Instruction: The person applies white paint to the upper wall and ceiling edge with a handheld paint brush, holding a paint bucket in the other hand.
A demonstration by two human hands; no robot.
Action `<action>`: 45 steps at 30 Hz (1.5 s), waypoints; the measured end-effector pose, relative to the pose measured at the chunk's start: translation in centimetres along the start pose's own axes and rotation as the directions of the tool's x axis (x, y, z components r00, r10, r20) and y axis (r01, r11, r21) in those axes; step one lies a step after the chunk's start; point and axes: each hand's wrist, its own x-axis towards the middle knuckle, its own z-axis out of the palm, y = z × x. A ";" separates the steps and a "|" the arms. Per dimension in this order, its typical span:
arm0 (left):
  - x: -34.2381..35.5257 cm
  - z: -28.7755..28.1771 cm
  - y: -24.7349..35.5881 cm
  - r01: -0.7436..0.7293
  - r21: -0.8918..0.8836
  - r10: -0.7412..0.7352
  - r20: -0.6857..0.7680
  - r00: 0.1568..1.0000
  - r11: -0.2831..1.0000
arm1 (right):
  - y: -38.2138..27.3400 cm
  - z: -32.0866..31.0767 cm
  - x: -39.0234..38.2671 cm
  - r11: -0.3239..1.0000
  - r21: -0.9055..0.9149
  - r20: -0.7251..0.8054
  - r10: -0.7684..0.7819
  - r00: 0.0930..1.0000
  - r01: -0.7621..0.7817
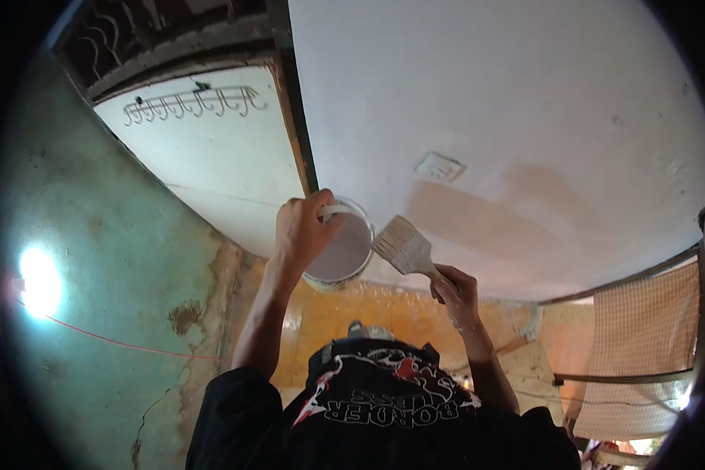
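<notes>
At the left, the green wall (94, 204) is patchy and cracked, with none of the white coat on it; beside it stands a pale door (211, 153) with hooks (200, 102). The left hand (301, 227) is closed around the handle (339, 209) of a bucket (337, 283), which hangs mouth up, holding pale paint (341, 252). Just right of its rim is the brush (407, 247), its smeared bristles pointing up and left toward the bucket, its long axis slanting down and right into the right hand (456, 291), which grips the handle end. Beyond, the white wall (478, 70) looks mostly coated, though dark marks show toward its right edge; whether another coat is due, I cannot tell.
</notes>
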 end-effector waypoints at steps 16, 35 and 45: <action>13.3 -8.2 -5.3 -0.436 0.532 0.683 -0.488 0.543 0.726 | -35.3 -2.7 8.9 0.413 -0.700 -0.058 -0.846 0.529 0.582; 15.9 -5.6 -10.8 -0.428 0.438 0.611 -0.514 0.602 0.790 | -66.3 3.5 18.0 -0.350 -0.899 0.405 -0.893 0.196 0.263; 16.0 -6.7 -8.0 -0.419 0.520 0.657 -0.456 0.601 0.744 | -68.7 5.3 19.9 -0.401 -0.893 0.433 -0.889 0.151 0.205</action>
